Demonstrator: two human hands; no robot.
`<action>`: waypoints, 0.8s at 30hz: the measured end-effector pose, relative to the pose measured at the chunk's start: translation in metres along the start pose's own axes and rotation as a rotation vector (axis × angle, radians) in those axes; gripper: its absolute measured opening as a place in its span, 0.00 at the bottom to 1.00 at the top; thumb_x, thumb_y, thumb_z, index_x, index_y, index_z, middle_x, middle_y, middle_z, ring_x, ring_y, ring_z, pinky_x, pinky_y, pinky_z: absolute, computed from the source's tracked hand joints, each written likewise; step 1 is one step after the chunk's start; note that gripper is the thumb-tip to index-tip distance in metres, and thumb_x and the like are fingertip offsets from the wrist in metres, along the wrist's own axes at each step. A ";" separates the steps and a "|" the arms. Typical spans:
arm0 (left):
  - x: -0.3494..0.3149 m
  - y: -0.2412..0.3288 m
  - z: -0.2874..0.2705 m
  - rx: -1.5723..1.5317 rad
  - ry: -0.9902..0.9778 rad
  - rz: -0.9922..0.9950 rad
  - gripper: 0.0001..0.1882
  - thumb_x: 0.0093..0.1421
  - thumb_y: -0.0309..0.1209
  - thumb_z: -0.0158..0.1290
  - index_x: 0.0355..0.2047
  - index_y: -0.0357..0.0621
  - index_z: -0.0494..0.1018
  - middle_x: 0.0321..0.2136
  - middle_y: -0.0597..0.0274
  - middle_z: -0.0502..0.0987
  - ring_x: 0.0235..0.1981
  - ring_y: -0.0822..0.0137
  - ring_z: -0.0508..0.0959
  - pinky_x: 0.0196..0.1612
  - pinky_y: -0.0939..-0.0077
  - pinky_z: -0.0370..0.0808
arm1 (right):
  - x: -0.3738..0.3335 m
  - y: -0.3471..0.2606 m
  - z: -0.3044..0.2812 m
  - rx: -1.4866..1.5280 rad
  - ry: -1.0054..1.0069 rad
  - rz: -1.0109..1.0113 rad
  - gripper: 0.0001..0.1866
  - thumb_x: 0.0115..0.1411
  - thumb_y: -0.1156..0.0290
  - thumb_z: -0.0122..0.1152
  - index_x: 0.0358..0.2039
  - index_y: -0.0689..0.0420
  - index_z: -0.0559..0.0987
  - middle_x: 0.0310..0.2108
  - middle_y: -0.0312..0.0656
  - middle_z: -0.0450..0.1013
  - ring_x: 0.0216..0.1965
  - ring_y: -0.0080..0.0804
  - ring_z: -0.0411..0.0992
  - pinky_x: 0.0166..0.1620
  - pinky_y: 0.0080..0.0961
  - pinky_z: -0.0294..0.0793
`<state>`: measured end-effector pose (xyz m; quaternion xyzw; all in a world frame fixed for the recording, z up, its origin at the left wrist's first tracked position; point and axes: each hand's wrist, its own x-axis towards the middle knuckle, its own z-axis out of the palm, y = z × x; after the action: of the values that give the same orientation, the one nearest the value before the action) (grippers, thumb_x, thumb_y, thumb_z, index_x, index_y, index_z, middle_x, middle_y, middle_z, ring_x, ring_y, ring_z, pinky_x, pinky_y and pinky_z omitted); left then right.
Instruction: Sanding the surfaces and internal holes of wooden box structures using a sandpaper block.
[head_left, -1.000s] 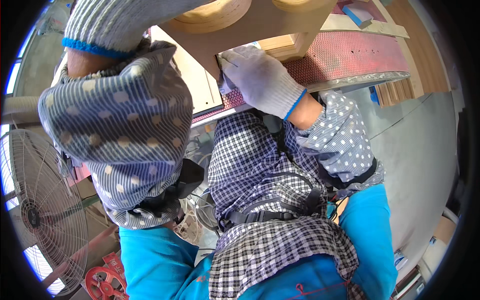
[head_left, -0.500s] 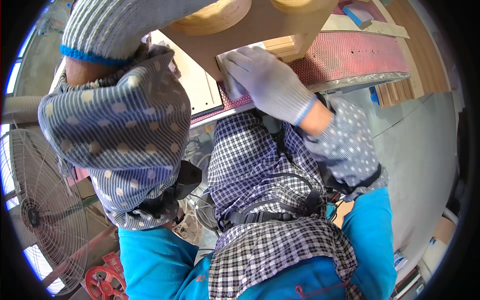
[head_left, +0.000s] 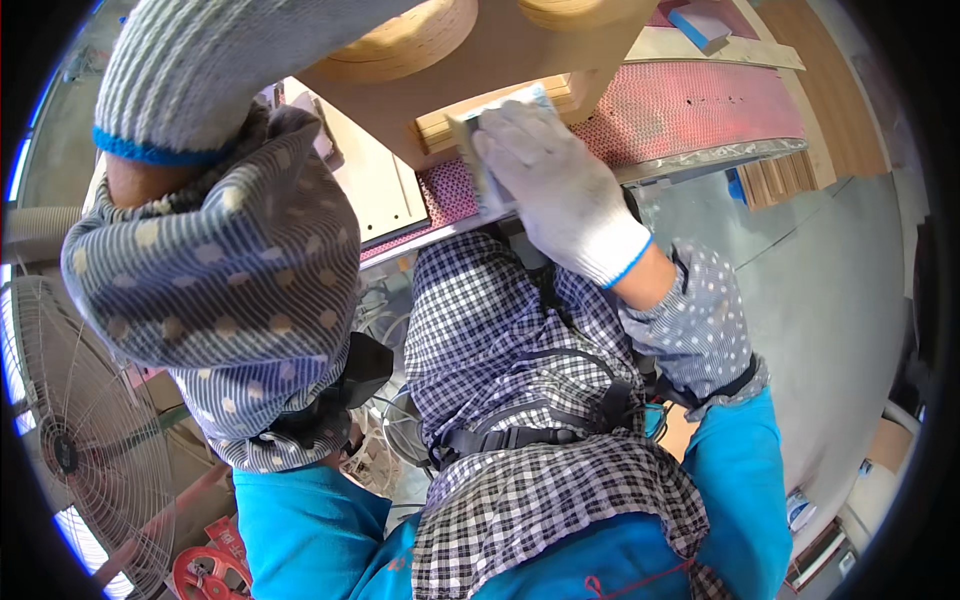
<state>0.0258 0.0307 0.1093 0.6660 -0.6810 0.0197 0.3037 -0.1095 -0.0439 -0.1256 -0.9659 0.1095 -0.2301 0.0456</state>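
A brown wooden panel (head_left: pixel 400 115) stands on a bench, with round openings (head_left: pixel 410 45) lined in pale wood and a rectangular slot (head_left: pixel 437 130) showing layered wood edges. My right hand (head_left: pixel 548 175), in a white knit glove, is closed on a flat, pale sanding pad (head_left: pixel 482 165). The pad is held on edge in front of the slot, covering part of it; whether it touches the wood I cannot tell. My left hand (head_left: pixel 190 80), gloved with a blue cuff, reaches over the panel's left side. Its fingers lie beyond the upper edge.
Red perforated matting (head_left: pixel 710 105) covers the curved bench top. A blue-and-white block (head_left: pixel 700 28) rests at the far right, near wooden boards (head_left: pixel 820 80). A cream panel (head_left: pixel 375 190) lies left of the slot. A large fan (head_left: pixel 75 440) stands at the left.
My right hand has turned and shifted with the pad, uncovering the slot's left end and showing more of the pad's face. The left arm stays raised, and the whole view has shifted slightly.
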 end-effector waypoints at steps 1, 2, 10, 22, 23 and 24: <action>0.001 -0.002 0.002 -0.009 0.001 0.005 0.31 0.59 0.53 0.60 0.51 0.40 0.79 0.42 0.49 0.82 0.42 0.54 0.83 0.49 0.64 0.78 | -0.009 0.003 0.000 -0.004 0.035 0.053 0.21 0.60 0.73 0.56 0.53 0.65 0.77 0.57 0.49 0.72 0.65 0.47 0.66 0.69 0.41 0.63; 0.001 -0.004 0.006 -0.014 0.004 -0.030 0.31 0.58 0.53 0.60 0.51 0.39 0.79 0.41 0.49 0.82 0.41 0.55 0.83 0.48 0.64 0.78 | -0.016 0.004 0.001 -0.008 0.071 0.105 0.21 0.60 0.74 0.55 0.53 0.65 0.77 0.58 0.50 0.72 0.66 0.47 0.65 0.71 0.40 0.61; -0.004 -0.003 0.020 0.315 -0.012 0.024 0.31 0.58 0.52 0.62 0.49 0.36 0.79 0.38 0.48 0.83 0.39 0.56 0.83 0.46 0.65 0.78 | 0.016 0.011 0.002 -0.064 -0.011 0.225 0.17 0.58 0.74 0.58 0.48 0.60 0.79 0.49 0.42 0.74 0.54 0.39 0.71 0.56 0.33 0.73; 0.010 -0.054 0.015 -0.234 -0.105 0.146 0.26 0.59 0.46 0.63 0.48 0.36 0.78 0.37 0.47 0.82 0.38 0.59 0.82 0.45 0.64 0.78 | 0.039 -0.017 0.029 0.109 0.170 0.227 0.05 0.57 0.74 0.55 0.31 0.55 0.80 0.30 0.43 0.76 0.41 0.39 0.78 0.43 0.38 0.81; -0.001 -0.027 0.016 0.042 0.009 0.116 0.26 0.59 0.46 0.63 0.48 0.36 0.78 0.37 0.47 0.82 0.39 0.59 0.82 0.45 0.64 0.78 | 0.044 -0.020 0.025 0.115 0.179 0.214 0.05 0.57 0.74 0.55 0.31 0.55 0.80 0.30 0.43 0.76 0.41 0.39 0.78 0.43 0.38 0.81; -0.006 -0.005 0.025 0.306 0.119 0.088 0.26 0.59 0.46 0.63 0.47 0.36 0.78 0.37 0.47 0.82 0.39 0.59 0.82 0.45 0.64 0.78 | 0.045 -0.019 0.024 0.142 0.162 0.139 0.06 0.58 0.75 0.55 0.31 0.55 0.81 0.31 0.44 0.77 0.40 0.39 0.79 0.44 0.38 0.81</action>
<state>0.0207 0.0249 0.0842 0.6718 -0.6793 0.1758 0.2371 -0.0558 -0.0354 -0.1244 -0.9285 0.1629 -0.3109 0.1209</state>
